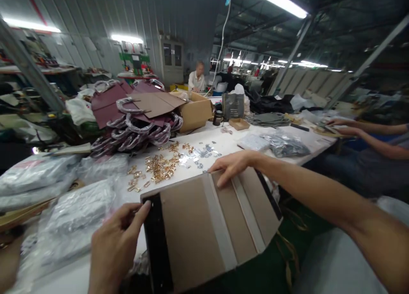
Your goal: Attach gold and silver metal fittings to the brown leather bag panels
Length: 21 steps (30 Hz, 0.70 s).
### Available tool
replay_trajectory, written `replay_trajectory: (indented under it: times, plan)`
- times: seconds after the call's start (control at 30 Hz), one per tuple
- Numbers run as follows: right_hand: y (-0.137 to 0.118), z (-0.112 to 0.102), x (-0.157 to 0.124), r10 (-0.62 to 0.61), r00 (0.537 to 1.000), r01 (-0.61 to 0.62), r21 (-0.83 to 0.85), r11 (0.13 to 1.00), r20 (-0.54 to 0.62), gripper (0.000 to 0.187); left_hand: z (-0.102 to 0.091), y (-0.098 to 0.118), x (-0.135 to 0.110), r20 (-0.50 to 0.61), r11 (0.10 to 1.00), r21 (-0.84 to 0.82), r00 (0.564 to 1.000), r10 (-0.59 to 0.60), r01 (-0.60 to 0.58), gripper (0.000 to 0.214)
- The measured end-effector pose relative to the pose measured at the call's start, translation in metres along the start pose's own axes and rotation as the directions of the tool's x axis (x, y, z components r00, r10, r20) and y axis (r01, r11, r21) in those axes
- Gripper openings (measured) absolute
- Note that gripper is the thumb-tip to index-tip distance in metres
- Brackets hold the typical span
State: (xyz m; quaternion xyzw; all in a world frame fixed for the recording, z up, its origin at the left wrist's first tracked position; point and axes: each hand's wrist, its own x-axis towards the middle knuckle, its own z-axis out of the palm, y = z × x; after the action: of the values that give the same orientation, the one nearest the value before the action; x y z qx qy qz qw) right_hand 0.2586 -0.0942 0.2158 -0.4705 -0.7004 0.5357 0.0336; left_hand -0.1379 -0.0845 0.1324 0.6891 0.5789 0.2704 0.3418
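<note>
A tan cardboard panel (190, 230) with pale fold strips and black end bands is held up between both hands, tilted over the table's near edge. My left hand (119, 238) pinches its black left band, thumb on the face and fingers behind. My right hand (231, 166) grips the top edge near a pale strip, thumb on the near face, the other fingers partly hidden. Just beyond the panel, gold metal buckle-like pieces (162, 166) lie loose on the white table (188, 138). Small silver metal pieces (206, 152) lie beside them.
Plastic-wrapped packages (76, 217) cover the left side. Behind them are maroon panels with wrapped handles (143, 128) and a cardboard box (194, 110). Silvery bags (284, 142) lie at right. A co-worker's hands (343, 125) work at far right; another person (197, 79) is at the back.
</note>
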Motion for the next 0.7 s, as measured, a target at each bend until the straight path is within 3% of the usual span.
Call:
replay_trajectory:
  times: [0.07,0.17,0.27,0.43,0.57,0.7]
  plan:
    - [0.029,-0.001,0.035,0.061,0.997,-0.064,0.064,0.996,0.05,0.044,0.012,0.002,0.031,0.051,0.994,0.109,0.999,-0.016,0.01,0.046]
    - [0.077,0.01,0.069,0.072,0.997,-0.072,0.102,0.992,0.007,0.046,0.026,-0.006,0.073,0.141,0.973,0.23,0.99,-0.031,-0.002,0.049]
    - [0.109,0.021,0.085,0.069,0.996,-0.066,0.068,0.996,-0.054,0.045,0.038,-0.017,0.102,0.187,0.946,0.325,0.98,-0.062,-0.002,0.049]
    - [0.134,0.038,0.094,0.068,0.974,-0.075,-0.024,0.997,-0.214,0.044,0.06,-0.032,0.131,0.223,0.934,0.356,0.967,-0.124,0.038,0.043]
    - [0.145,0.061,0.096,0.01,0.871,-0.112,-0.179,0.977,-0.492,0.045,0.078,-0.048,0.14,0.207,0.93,0.358,0.964,-0.164,0.081,0.043]
    - [0.147,0.092,0.095,-0.123,0.738,-0.068,-0.255,0.965,-0.663,0.043,0.086,-0.055,0.135,0.121,0.939,0.3,0.97,-0.21,0.166,0.053]
